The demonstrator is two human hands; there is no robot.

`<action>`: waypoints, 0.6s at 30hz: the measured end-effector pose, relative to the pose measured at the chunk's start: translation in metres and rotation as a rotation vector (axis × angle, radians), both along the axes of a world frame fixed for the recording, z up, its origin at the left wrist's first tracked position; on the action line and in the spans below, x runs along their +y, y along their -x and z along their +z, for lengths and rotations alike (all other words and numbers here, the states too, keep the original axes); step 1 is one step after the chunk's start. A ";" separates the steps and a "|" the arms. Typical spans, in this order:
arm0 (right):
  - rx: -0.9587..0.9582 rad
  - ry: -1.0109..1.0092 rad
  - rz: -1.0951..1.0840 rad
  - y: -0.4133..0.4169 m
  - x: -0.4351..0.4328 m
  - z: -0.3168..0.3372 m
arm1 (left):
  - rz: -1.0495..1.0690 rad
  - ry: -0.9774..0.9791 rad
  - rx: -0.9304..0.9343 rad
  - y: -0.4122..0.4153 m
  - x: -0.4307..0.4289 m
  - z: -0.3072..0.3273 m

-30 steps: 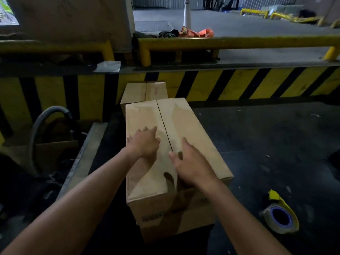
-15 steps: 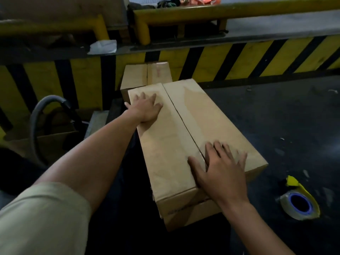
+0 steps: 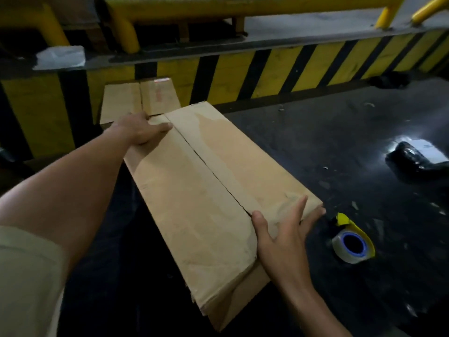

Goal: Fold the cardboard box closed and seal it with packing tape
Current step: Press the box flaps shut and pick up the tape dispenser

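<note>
Head view: the cardboard box (image 3: 194,190) lies flaps-down, its contents hidden, in front of a second box (image 3: 121,100) and left of the tape roll (image 3: 352,246) on the dark floor. The left hand (image 3: 141,128) rests on its far left corner, thumb flat; I cannot tell whether the fingers curl. The right hand (image 3: 284,237) presses the near right corner with straight, spread fingers. A dark seam splits the creased brown top.

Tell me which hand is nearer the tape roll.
Right. The right hand lies on the box's near corner, just beside the tape roll; the left hand is at the box's far end.
</note>
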State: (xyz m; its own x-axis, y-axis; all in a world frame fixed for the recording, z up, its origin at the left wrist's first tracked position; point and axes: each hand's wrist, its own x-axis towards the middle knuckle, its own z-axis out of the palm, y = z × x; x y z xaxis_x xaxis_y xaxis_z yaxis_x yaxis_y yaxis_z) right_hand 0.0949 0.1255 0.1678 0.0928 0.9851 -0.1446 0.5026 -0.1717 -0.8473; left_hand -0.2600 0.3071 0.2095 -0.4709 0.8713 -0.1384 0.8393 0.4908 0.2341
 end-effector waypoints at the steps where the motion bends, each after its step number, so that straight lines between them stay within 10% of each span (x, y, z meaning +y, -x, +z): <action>1: 0.023 -0.009 -0.001 -0.004 0.007 -0.003 | -0.006 -0.022 -0.023 0.001 -0.001 0.001; 18: 0.251 0.067 0.583 -0.058 0.150 0.051 | 0.537 -0.112 -0.542 -0.005 -0.225 0.044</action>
State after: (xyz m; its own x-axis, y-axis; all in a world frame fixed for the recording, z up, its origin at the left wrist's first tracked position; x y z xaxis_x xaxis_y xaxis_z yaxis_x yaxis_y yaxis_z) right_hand 0.1527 0.2754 0.2186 -0.5009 0.8514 -0.1553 0.3169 0.0135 -0.9484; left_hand -0.2546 0.0826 0.2537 -0.7243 0.5650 -0.3952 0.2464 0.7474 0.6170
